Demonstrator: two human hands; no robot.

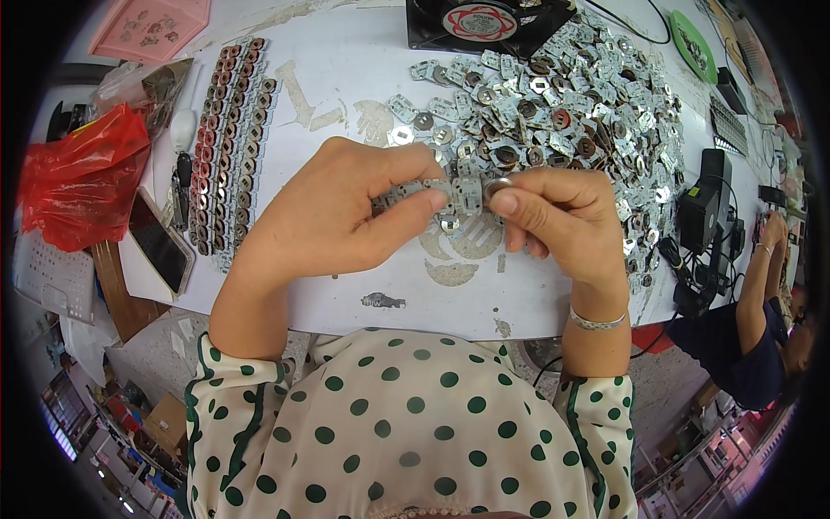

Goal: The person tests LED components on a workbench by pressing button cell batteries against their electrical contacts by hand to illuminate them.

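My left hand (333,212) is closed around a short row of small silvery metal plates (467,197), thumb and fingers pressing it from both sides. At the right end of that row, my right hand (566,212) pinches a plate with a round metal disc (496,187) between thumb and forefinger. The disc touches or nearly touches the row; I cannot tell whether they are joined. Just beyond both hands spreads a large heap of loose metal plates (596,112) with round silver and brown discs. To the left lie several long rows of similar disc plates (229,143), set side by side.
A black fan (424,26) stands at the far edge of the heap. Leftward are a red plastic bag (86,186), a phone (162,238) and a pink tray (149,28). Black power adapters (705,208) with cables lie right. A green tray (705,60) is far right; another person (743,337) sits there.
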